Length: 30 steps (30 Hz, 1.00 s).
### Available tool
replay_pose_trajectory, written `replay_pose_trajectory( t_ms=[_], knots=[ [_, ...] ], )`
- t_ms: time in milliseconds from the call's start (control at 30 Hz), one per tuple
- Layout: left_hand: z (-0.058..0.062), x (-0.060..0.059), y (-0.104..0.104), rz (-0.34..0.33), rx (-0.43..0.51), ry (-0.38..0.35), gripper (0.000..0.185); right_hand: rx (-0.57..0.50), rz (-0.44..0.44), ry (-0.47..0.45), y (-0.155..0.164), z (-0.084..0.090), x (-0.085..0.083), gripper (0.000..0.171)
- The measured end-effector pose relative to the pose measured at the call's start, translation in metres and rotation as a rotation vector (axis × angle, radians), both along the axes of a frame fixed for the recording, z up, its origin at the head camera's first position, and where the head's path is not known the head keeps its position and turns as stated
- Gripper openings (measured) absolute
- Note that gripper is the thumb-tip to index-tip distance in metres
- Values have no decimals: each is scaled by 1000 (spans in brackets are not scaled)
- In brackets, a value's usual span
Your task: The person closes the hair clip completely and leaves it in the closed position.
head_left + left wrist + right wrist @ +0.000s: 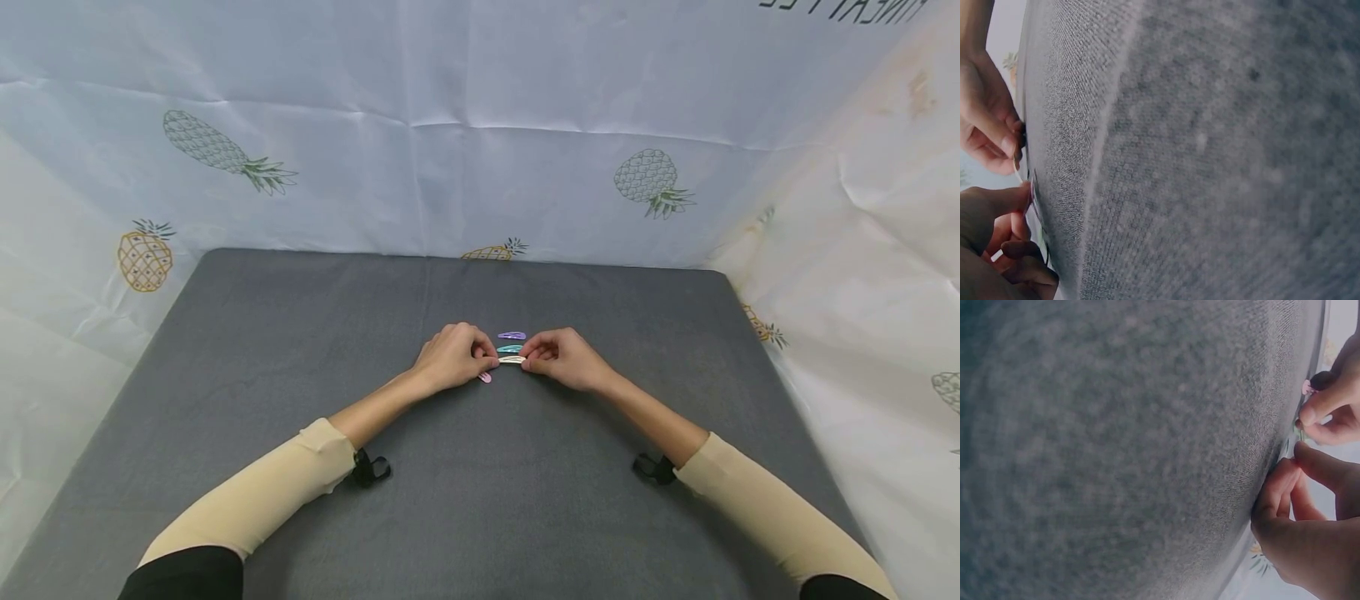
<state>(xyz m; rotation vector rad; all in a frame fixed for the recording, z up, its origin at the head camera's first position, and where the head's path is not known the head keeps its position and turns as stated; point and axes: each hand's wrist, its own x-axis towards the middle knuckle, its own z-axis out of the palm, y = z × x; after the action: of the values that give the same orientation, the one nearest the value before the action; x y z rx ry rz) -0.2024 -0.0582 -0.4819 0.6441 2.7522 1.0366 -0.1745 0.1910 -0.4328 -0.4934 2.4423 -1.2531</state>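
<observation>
Between my two hands is a pale yellow snap hair clip. My left hand pinches its left end with thumb and fingers, and my right hand pinches the right end. Just behind it lies a teal hair clip, and farther back a purple hair clip, roughly parallel to it. A pink hair clip shows partly from under the left hand, lying at a slant. In the right wrist view, the pink clip's end peeks out beside the left fingers.
A grey cloth-covered table carries everything. White pineapple-print sheeting hangs behind the table and along its sides. A black strap sits at the left wrist, another black strap at the right.
</observation>
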Motion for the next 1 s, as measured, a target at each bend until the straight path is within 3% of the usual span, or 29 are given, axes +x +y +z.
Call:
replay_pose_trajectory(
  t_ms=[1000],
  knots=[
    [1, 0, 1, 14, 16, -20, 16, 44, -13, 6, -1, -3, -3, 17]
  ],
)
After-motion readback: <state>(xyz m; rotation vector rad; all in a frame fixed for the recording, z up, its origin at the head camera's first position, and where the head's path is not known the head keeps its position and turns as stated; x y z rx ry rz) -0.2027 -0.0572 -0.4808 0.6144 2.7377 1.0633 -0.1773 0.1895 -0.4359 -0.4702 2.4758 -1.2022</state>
